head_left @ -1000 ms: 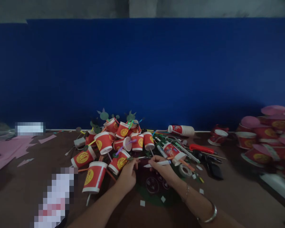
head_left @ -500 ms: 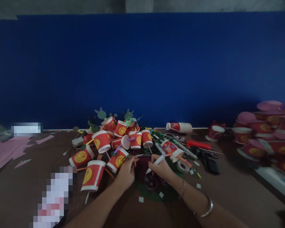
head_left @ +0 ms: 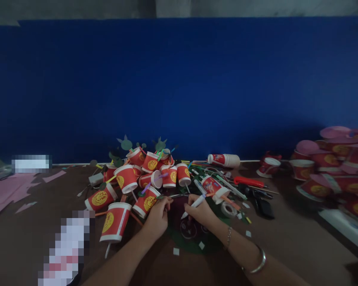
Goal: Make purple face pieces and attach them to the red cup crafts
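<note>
My right hand [head_left: 203, 212] is closed around a white marker pen [head_left: 193, 206], whose tip points down and left. Under the tip is a dark purple-brown piece [head_left: 176, 222] bearing a round drawing in pale lines [head_left: 187, 229]. A dark green sheet [head_left: 203, 247] shows around its lower edge. My left hand [head_left: 158, 217] is closed in a pinch at the piece's left side, beside the leaning cups. What its fingertips grip is too small and dark to make out. A thin dark strip runs between the two hands.
Several red-and-white paper cups with straws [head_left: 127, 178] are heaped at the left. To the right lie a tape roll [head_left: 229, 209], a red-handled tool [head_left: 250, 182] and stacked cups [head_left: 223, 159]. More cups with pink discs [head_left: 331, 159] stand far right. Pink paper [head_left: 8, 190] is at left.
The whole view has shifted slightly. The marker pen's tip has moved a little up and left over the dark piece. My left hand keeps its pinch.
</note>
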Motion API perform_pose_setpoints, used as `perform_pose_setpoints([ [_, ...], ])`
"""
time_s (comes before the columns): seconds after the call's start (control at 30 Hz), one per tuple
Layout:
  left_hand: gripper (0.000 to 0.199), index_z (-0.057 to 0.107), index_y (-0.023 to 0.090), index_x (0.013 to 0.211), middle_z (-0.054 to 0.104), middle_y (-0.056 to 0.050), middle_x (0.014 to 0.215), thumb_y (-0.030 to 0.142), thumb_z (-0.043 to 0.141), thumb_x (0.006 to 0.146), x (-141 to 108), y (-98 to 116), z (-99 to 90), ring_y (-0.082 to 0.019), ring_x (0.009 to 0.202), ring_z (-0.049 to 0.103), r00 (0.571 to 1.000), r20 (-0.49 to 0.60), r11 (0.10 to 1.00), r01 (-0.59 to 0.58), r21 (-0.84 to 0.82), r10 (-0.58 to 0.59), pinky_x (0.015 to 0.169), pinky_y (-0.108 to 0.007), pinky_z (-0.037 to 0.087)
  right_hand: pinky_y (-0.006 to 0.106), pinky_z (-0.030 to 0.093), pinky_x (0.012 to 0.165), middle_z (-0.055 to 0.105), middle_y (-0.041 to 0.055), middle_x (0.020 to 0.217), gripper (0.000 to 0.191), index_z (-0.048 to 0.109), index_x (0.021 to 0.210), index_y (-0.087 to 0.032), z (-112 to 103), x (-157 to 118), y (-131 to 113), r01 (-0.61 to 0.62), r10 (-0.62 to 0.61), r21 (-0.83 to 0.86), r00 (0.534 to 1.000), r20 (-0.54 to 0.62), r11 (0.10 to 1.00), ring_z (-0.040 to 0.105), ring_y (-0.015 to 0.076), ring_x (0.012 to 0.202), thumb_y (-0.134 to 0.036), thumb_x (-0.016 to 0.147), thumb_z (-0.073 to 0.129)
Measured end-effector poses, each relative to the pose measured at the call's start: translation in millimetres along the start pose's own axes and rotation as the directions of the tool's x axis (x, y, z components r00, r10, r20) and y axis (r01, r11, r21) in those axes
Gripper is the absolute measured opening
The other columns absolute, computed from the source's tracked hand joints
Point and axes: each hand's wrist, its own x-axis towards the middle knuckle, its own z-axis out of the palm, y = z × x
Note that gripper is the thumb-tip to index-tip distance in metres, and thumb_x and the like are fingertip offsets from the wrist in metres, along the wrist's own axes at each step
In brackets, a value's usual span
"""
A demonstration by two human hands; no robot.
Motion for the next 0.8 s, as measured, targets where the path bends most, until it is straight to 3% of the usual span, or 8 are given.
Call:
perform_pose_setpoints([
  [0.47,0.032,0.041,0.021,0.066,0.063,-0.008,0.094,-0.009,0.033,0.056,-0.1,1.8,-1.0,-0.021,0.100,0.060,1.000,-0.008,1.000,-0.019,0.015,0.019,0.086,-0.035,0.046,0.017,0.029,0.036,0.045,-0.0090,0.039,0.019,0.038,0.056,-0.022,0.4,0.3,1.7,0.039,-0.039,-0.005,0.999,0.008,0.999,0.045,0.0082,0.035,-0.024,0.068,0.053],
  [0.8,0.031,0.042,0.021,0.066,0.060,-0.005,0.081,-0.007,0.034,0.056,0.0,1.9,-1.0,-0.021,0.095,0.059,0.999,-0.025,0.995,-0.022,0.092,0.025,0.083,-0.035,0.046,0.018,0.031,0.038,0.047,-0.0083,0.041,0.022,0.039,0.059,-0.021,1.4,1.7,0.8,0.032,-0.032,-0.015,0.999,0.003,0.999,0.049,0.0096,0.039,-0.027,0.071,0.056],
])
